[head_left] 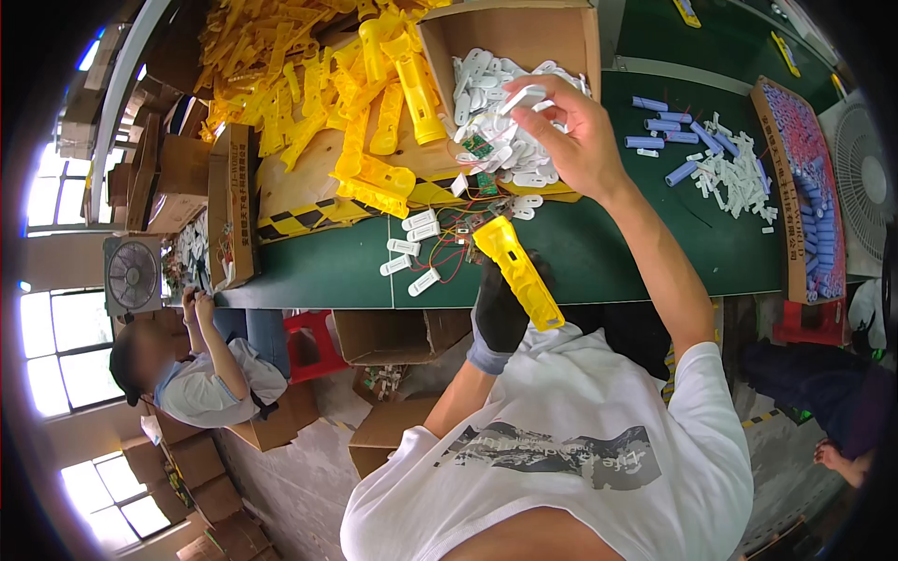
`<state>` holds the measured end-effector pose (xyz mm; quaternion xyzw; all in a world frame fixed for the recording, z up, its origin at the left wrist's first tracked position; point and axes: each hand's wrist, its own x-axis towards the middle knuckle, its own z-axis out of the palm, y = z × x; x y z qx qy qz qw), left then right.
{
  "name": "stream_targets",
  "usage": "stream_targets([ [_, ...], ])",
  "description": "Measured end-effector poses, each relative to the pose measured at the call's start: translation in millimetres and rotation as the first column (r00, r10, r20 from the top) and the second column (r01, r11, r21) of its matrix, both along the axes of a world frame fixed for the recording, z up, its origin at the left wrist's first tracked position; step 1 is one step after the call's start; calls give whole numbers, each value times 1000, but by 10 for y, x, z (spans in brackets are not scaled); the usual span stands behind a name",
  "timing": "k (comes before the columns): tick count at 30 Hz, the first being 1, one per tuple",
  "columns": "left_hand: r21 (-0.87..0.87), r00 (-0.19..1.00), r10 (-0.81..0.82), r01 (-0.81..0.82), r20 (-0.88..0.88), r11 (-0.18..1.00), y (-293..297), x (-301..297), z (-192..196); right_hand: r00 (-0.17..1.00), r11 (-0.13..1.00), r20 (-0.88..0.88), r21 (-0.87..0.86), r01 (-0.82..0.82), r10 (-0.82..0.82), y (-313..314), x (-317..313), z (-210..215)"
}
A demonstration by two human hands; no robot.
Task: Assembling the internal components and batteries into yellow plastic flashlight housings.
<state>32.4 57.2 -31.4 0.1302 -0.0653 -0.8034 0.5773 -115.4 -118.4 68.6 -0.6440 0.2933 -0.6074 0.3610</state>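
Observation:
My left hand (498, 310), in a dark glove, is closed around a long yellow plastic housing (526, 280) just above the table's near edge. The housing is tilted, its hollow inner side facing up. My bare right hand (582, 140) pinches a small white plastic cover (524, 99) between thumb and fingers. Right beneath it, many similar white covers (479, 73) fill an open cardboard box (510, 23) and spill out of its front. Between the box and the housing lie small green circuit boards (485, 183) with thin red wires. Several white pieces (402, 246) are wired there too.
Yellow housings (365, 70) heap up at the far left on a board. Blue cylindrical cells (662, 123) and small white parts (734, 168) lie on the green table (645, 252) at right. A cardboard tray (795, 234) holds more cells. Another person (215, 374) sits at left.

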Motion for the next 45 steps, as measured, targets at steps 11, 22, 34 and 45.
stream_targets([
  [11, -330, 707, 505, -385, 495, 862, -668, -265, 708, 926, 818, -54, 490, -301, 374, 888, -623, 142],
  [22, -768, 43, 776, 187, 630, 613, -413, -346, 364, 941, 751, -337, 624, 214, 12, 1204, -575, -279],
  [34, -451, 387, 450, -95, 805, 888, -576, -625, 624, 874, 796, 472, 571, -202, -116, 1287, -698, -581],
  [45, -616, 172, 592, 242, 787, 749, -808, -927, 681, 976, 693, -41, 698, 180, -212, 1361, -763, -577],
])
